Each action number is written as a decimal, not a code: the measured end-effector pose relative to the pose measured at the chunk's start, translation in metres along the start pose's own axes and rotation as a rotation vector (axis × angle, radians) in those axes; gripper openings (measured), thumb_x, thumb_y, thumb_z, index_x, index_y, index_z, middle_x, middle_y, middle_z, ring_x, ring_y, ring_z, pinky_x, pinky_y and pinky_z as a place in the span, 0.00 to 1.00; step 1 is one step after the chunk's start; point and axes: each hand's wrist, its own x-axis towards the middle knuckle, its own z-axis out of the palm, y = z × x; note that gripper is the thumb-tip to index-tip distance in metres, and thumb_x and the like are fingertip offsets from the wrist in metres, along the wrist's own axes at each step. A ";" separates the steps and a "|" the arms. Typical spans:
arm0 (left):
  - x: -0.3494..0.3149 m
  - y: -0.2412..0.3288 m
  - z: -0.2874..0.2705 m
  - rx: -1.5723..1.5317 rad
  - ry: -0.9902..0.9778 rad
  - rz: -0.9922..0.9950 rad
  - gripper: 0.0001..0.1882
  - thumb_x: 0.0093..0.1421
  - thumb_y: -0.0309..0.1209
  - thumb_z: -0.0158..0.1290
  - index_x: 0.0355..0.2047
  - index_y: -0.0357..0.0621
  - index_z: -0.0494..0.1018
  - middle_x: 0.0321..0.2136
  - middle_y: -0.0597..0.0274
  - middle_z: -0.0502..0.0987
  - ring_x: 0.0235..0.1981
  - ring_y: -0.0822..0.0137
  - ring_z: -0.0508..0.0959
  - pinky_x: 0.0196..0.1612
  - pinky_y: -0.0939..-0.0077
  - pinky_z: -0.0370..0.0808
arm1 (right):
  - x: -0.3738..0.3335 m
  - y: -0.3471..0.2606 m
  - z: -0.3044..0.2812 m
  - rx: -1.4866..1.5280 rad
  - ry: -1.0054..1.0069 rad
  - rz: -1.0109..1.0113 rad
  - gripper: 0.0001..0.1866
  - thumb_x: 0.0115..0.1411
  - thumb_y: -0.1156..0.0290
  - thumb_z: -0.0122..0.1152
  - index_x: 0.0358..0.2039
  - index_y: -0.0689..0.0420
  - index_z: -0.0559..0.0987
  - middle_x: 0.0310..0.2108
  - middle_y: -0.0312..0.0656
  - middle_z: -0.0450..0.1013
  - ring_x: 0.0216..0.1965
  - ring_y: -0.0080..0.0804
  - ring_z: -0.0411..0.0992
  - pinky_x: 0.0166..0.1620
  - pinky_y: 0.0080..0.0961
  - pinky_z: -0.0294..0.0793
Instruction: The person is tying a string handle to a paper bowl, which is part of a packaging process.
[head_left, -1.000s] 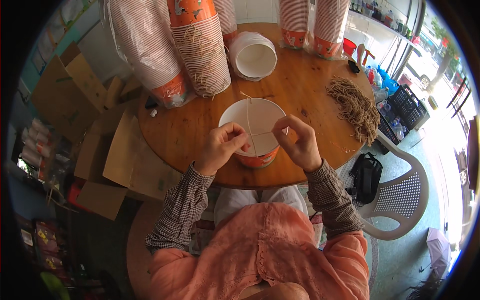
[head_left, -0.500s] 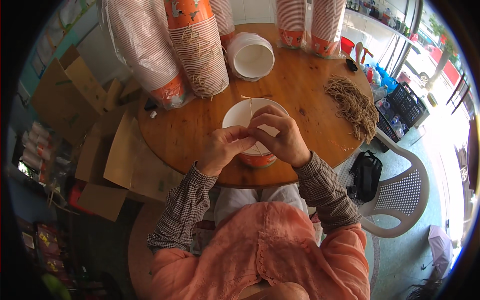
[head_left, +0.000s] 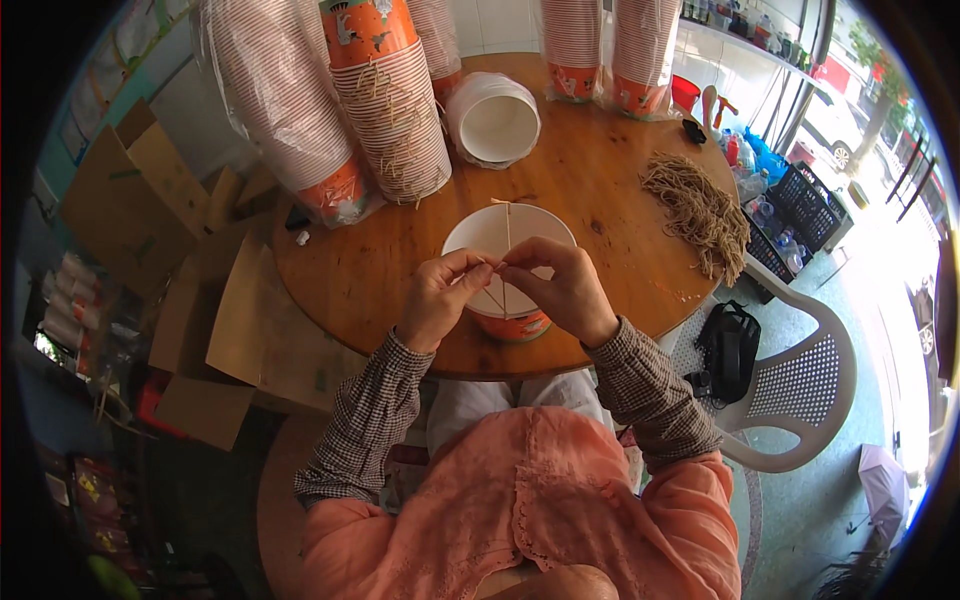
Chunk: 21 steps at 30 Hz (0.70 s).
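Observation:
An orange paper tub (head_left: 527,327) with a white inside stands near the table's front edge. Across its mouth runs a thin tan paper cord (head_left: 508,222), with one end standing out past the far rim. Over the tub, my left hand (head_left: 432,297) and my right hand (head_left: 568,290) meet, thumbs and forefingers pinched together on the cord. The exact grip at the fingertips is partly hidden. A bundle of loose tan cords (head_left: 697,213) lies at the table's right side.
Tall nested tubs with cords (head_left: 400,125) stand at the back left beside a plastic-wrapped stack (head_left: 275,95). A wrapped tub (head_left: 497,125) lies on its side behind. Open cardboard boxes (head_left: 235,300) are at the left; a white chair (head_left: 815,385) holds a black bag (head_left: 730,350).
The fingertips have drawn closer together over the tub. My right hand has lowered slightly and uncovered more of the cord across the mouth. The tub stays in place.

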 end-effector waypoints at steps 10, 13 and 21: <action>-0.002 0.001 0.016 0.031 0.147 0.030 0.09 0.63 0.30 0.55 0.39 0.35 0.74 0.30 0.65 0.78 0.31 0.77 0.77 0.37 0.83 0.74 | -0.007 0.011 0.015 -0.005 0.243 -0.060 0.04 0.54 0.76 0.61 0.30 0.61 0.76 0.26 0.38 0.76 0.31 0.30 0.75 0.43 0.27 0.71; -0.001 0.000 0.017 -0.105 0.183 0.045 0.07 0.62 0.26 0.55 0.39 0.38 0.71 0.31 0.66 0.76 0.32 0.77 0.77 0.37 0.84 0.74 | -0.009 0.011 0.020 -0.044 0.279 -0.113 0.03 0.53 0.77 0.60 0.29 0.58 0.75 0.26 0.37 0.75 0.32 0.32 0.74 0.47 0.29 0.67; -0.004 -0.005 0.017 0.154 0.188 0.135 0.06 0.62 0.24 0.55 0.38 0.36 0.74 0.30 0.67 0.78 0.30 0.78 0.77 0.36 0.85 0.74 | -0.014 0.007 0.022 -0.223 0.299 -0.217 0.05 0.52 0.80 0.61 0.30 0.58 0.75 0.29 0.37 0.74 0.37 0.34 0.71 0.47 0.28 0.67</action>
